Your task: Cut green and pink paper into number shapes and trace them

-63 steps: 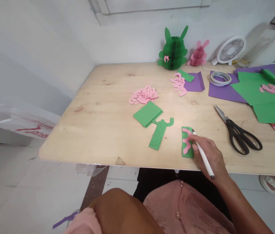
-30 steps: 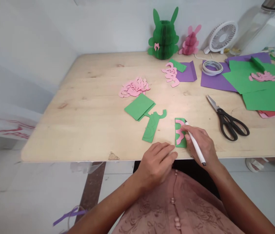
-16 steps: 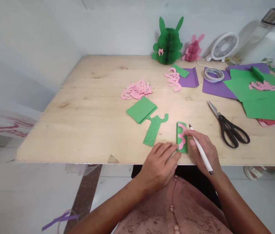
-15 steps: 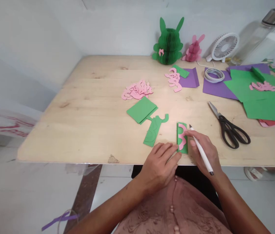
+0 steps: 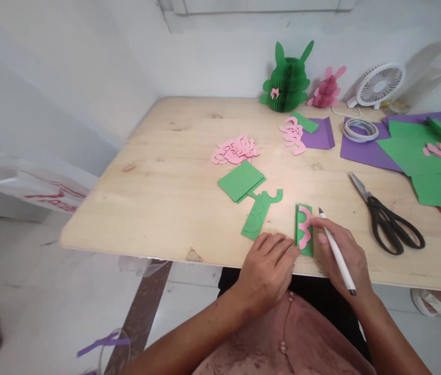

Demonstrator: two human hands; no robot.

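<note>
My right hand (image 5: 345, 252) grips a slim white pen (image 5: 338, 255) with dark ends. Its index fingertip touches a scalloped pink paper cutout (image 5: 305, 229), which lies on a small folded green paper (image 5: 308, 249). My left hand (image 5: 269, 268) rests on the table edge with fingers stretched out, the tips at the left side of that green paper. Just beyond it is a green paper piece (image 5: 255, 219) with drawn curves and a cut-out edge, partly against a folded green card (image 5: 240, 179).
Black-handled scissors (image 5: 387, 219) lie to the right. Pink cutouts (image 5: 236, 150) are heaped behind the green card. Farther back are a tape roll (image 5: 360, 130), purple paper (image 5: 320, 134), green sheets (image 5: 439, 177), a green paper bunny (image 5: 289, 83), a pink one (image 5: 327, 91) and a white fan (image 5: 380, 86).
My view has turned left, so everything sits farther right in the picture. Both hands, the pen and the pink cutout keep nearly the same places relative to the table.
</note>
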